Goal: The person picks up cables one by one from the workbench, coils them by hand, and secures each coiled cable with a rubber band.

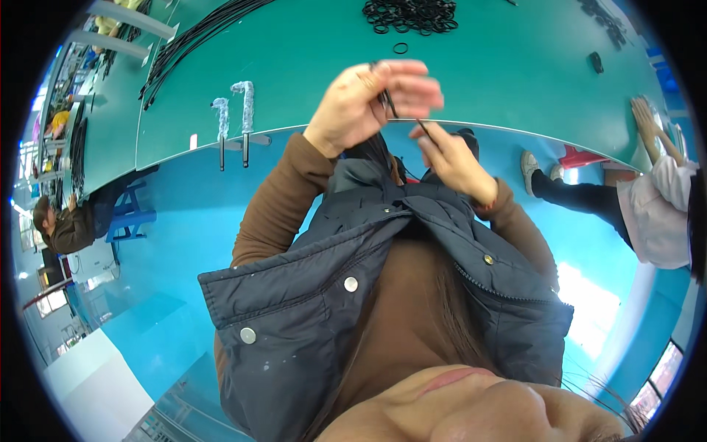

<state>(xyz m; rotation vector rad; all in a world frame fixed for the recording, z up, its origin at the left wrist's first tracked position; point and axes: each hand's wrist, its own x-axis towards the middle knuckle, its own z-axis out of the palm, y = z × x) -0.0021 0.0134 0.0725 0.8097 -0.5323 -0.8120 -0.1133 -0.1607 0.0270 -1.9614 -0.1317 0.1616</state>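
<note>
Hands up over the green counter (309, 66): left hand (372, 99) pinched shut on a thin black cable (390, 105), right hand (453, 158) gripping its lower end just beside. Far off, black rings (410, 15) lie heaped, one loose ring (400, 48) nearer.

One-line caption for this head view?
Both hands, left hand and right hand, pinch a thin black cable above the green table.

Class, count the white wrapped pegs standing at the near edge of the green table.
2. Both stand side by side at the table's near edge, left of the hands: the shorter left peg and the taller right peg. None seem hidden.
</note>
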